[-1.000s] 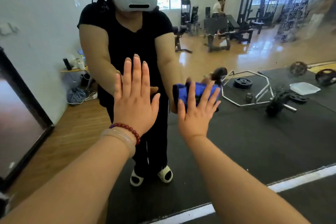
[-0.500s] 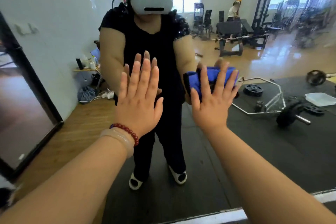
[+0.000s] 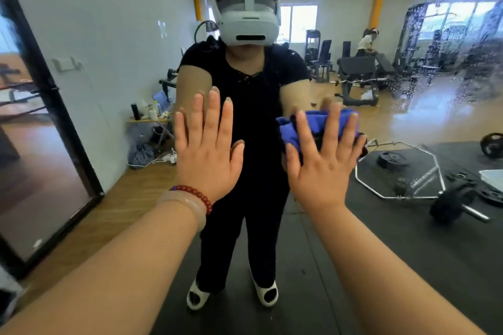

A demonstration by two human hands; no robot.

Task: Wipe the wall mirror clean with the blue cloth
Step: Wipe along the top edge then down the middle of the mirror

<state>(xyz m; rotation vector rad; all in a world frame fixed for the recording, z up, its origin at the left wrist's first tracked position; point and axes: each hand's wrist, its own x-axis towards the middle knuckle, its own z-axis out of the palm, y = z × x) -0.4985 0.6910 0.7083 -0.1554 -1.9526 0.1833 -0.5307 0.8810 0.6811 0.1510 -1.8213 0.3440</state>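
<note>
**Wiping a gym wall mirror: holdings at this moment**

Filling nearly the whole view, the wall mirror (image 3: 408, 239) is the reference item; all places below are given against it.

1. Wall mirror. Large fixed pane, rigid and smooth; judged fragile under a hard knock but well able to take flat palm pressure. Its upper right area carries a spray of droplets or streaks (image 3: 449, 35), not yet wiped. A dark frame (image 3: 54, 106) borders its left edge. Reflected in it: a gym room with wooden floor, black rubber matting, weight machines, a hex bar with plates, and the person wearing a white headset.

2. Blue cloth (image 3: 310, 128). Pressed flat against the mirror near its middle, bunched and folded under the right hand. Judged soft, light and limp, likely to slide readily on wet glass; best held by a broad palm over the bunch, since loose edges would trail.

3. Right hand (image 3: 324, 168). Fingers spread wide, palm pinning the cloth to the mirror.

4. Left hand (image 3: 209, 155). Fingers straight and nearly together, empty, flat on the mirror just left of the cloth; judged a brace.

5. Red bead bracelet (image 3: 196, 196) and pale bangle (image 3: 185, 205). On the left wrist, clear of the glass.
</note>
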